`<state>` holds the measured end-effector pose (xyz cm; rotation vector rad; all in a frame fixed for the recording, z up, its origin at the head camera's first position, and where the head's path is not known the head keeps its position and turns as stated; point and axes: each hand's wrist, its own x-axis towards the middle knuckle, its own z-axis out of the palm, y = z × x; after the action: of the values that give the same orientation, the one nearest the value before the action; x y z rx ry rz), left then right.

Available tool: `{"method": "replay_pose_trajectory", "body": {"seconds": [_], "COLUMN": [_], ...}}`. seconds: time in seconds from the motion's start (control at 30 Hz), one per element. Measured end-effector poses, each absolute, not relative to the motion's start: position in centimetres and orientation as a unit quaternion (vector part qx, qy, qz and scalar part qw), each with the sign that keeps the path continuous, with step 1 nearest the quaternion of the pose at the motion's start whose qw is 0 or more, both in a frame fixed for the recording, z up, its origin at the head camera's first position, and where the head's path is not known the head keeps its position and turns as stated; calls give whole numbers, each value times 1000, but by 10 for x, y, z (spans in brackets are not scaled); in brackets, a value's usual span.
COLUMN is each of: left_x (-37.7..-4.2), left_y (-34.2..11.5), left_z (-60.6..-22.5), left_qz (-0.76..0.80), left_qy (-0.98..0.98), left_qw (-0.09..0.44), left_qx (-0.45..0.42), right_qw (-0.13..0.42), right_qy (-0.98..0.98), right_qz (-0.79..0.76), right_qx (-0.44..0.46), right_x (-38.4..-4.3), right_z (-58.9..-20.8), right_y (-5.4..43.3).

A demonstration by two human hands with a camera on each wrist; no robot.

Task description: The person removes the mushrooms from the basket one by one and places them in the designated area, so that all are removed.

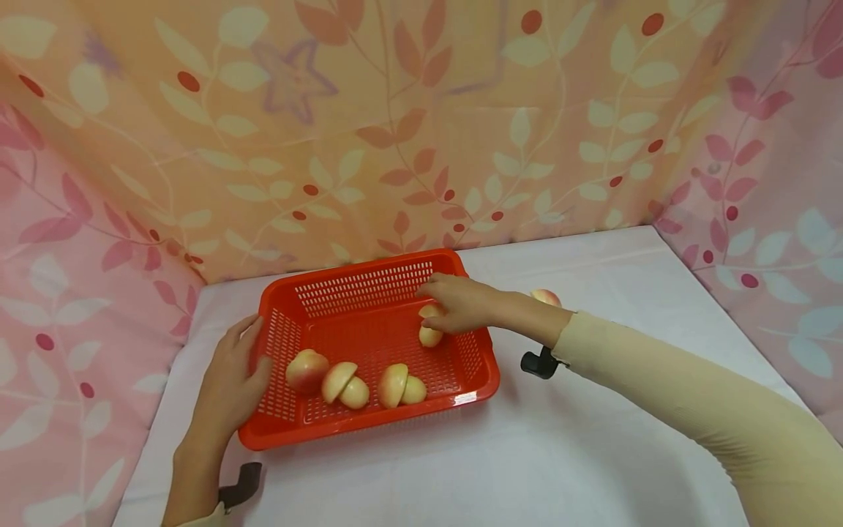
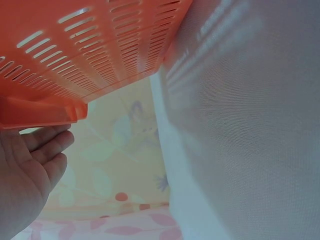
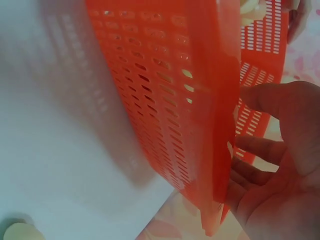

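A red plastic basket point(image 1: 369, 329) with slotted walls stands on the white-covered table. My right hand point(image 1: 464, 300) reaches over its right end, thumb and fingers spread apart. Beneath the thumb, a pale mushroom-shaped piece point(image 1: 429, 338) lies in the basket, partly covered by the hand. In the right wrist view, the fingers point(image 3: 257, 147) show beyond the rim with nothing visible between them and the thumb. At the left end, my left hand point(image 1: 227, 380) rests along the rim, its fingers point(image 2: 50, 147) loosely extended under the edge in the left wrist view.
Along the basket's near side lie a round red-and-yellow piece point(image 1: 307, 372) and two mushroom-shaped pieces, one left point(image 1: 340, 382) and one right point(image 1: 394, 386). Another red-and-yellow piece point(image 1: 545, 297) sits on the table behind my right forearm. Floral cloth point(image 1: 408, 146) hangs around the table.
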<state>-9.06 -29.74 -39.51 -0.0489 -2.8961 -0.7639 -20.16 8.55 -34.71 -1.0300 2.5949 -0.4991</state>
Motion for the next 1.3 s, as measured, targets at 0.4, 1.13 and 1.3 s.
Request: {"method": "replay_pose_trajectory", "body": {"seconds": [0.4,1.13,1.3], "left_x": [-92,-90,-91], "left_y": [-298,-299,-300], "left_z": [-395,-395,-395], "left_qz": [-256,-257,-258], "left_qy": [-963,-963,-962], "left_qw": [82,80,82], "left_qx": [-28,-24,-27], "right_qw": [181,219,219], "right_qy": [921,937,936], "right_qz": [-113,-58,-59], "right_qx": [-325,-264,-270], "right_x": [-206,-209,-210], "right_z": [-342,-347,-348], "right_y": [66,47,44]}}
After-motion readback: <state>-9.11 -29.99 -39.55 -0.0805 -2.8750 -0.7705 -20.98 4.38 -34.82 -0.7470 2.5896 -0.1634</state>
